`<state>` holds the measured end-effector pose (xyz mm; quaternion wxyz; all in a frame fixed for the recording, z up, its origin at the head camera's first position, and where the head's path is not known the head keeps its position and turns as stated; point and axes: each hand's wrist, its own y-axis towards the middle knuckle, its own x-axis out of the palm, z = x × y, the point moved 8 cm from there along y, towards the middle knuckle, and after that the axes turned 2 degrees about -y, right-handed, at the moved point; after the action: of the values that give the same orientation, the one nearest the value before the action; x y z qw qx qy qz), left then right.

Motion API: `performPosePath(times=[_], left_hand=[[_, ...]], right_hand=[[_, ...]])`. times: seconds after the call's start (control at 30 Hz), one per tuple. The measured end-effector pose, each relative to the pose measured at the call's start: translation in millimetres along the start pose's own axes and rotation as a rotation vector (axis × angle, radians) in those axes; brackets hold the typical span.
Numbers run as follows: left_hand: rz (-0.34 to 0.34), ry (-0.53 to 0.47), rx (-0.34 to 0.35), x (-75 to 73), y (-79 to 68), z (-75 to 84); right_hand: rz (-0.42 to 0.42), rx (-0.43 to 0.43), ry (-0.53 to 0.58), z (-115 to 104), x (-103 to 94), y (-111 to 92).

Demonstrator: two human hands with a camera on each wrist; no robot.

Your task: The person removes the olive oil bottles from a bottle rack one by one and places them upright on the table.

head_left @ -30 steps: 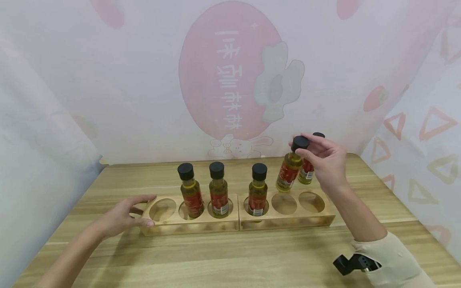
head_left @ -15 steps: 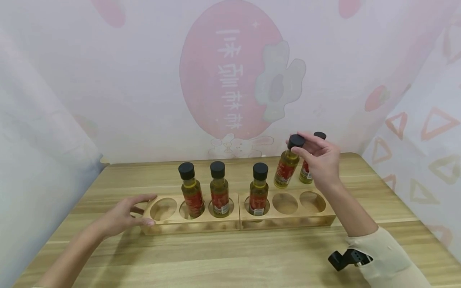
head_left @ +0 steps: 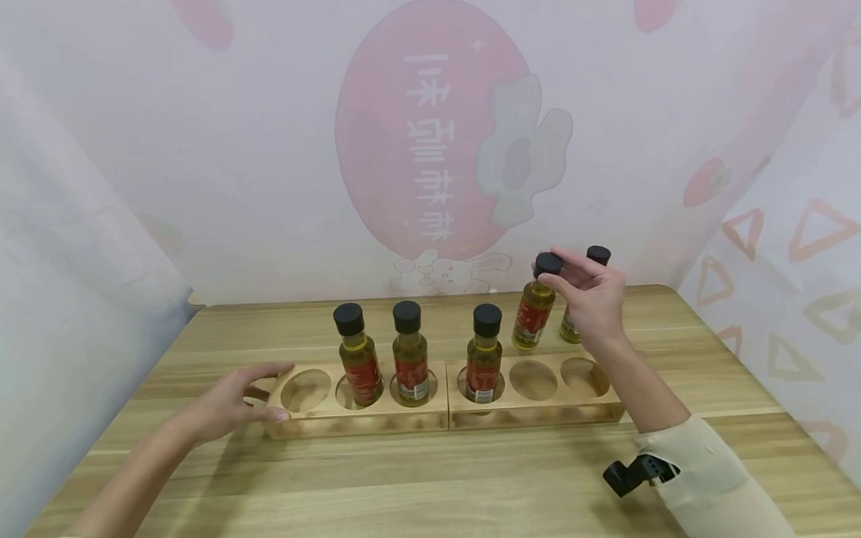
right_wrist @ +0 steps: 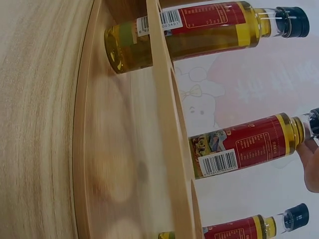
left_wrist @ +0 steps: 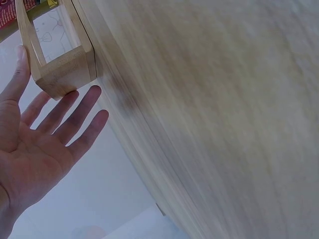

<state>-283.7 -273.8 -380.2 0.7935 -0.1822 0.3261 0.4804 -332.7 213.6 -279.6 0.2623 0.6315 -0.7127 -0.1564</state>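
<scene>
In the head view my right hand point(head_left: 592, 295) pinches an oil bottle point(head_left: 534, 317) at its black cap, behind the wooden rack point(head_left: 417, 424). This bottle has a red label and leans slightly. The right wrist view shows its barcode, with fingertips point(right_wrist: 313, 164) at the bottle's neck. My left hand point(head_left: 225, 407) holds the rack's left end, thumb at the near corner and index finger along the far corner. In the left wrist view the palm faces the camera beside the rack's end point(left_wrist: 67, 69). Another oil bottle point(head_left: 569, 326) stands behind, partly hidden by my right hand.
Three oil bottles stand in the rack: one point(head_left: 361, 366) left, one point(head_left: 410, 366) beside it, and one point(head_left: 483, 366) right of the seam. Bare holes show at the far left and in the right half. A patterned sheet point(head_left: 282, 187) hangs behind the table point(head_left: 403, 486).
My right hand has shifted a little left, carrying the bottle slightly back, and the bottle now leans less. The left hand and the rack stay put.
</scene>
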Motion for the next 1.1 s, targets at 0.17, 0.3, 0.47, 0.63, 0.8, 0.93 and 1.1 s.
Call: performPosePath(times=[0.17,0.3,0.47,0.63,0.8,0.93,1.1], left_hand=[[-0.002,-0.004,0.002,0.4,0.0,-0.6],[-0.005,-0.01,0.003,0.8,0.0,-0.9],[-0.006,-0.017,0.002,0.8,0.4,-1.7],[-0.007,-0.011,-0.002,1.2,0.1,-2.4],[-0.005,-0.017,-0.005,1.9,-0.4,-2.8],[-0.003,-0.025,-0.012,2.0,-0.5,-3.5],[-0.001,-0.026,-0.009,1.6,-0.6,-2.7]], right_hand=[[0.006,0.004,0.008,7,1.4,3],[0.039,0.03,-0.048,11,0.9,5],[0.071,0.056,-0.123,16,1.1,7],[0.08,0.078,-0.129,22,1.9,10],[0.084,0.097,-0.124,28,2.3,12],[0.087,0.099,-0.123,32,2.5,14],[0.09,0.099,-0.134,37,1.7,16]])
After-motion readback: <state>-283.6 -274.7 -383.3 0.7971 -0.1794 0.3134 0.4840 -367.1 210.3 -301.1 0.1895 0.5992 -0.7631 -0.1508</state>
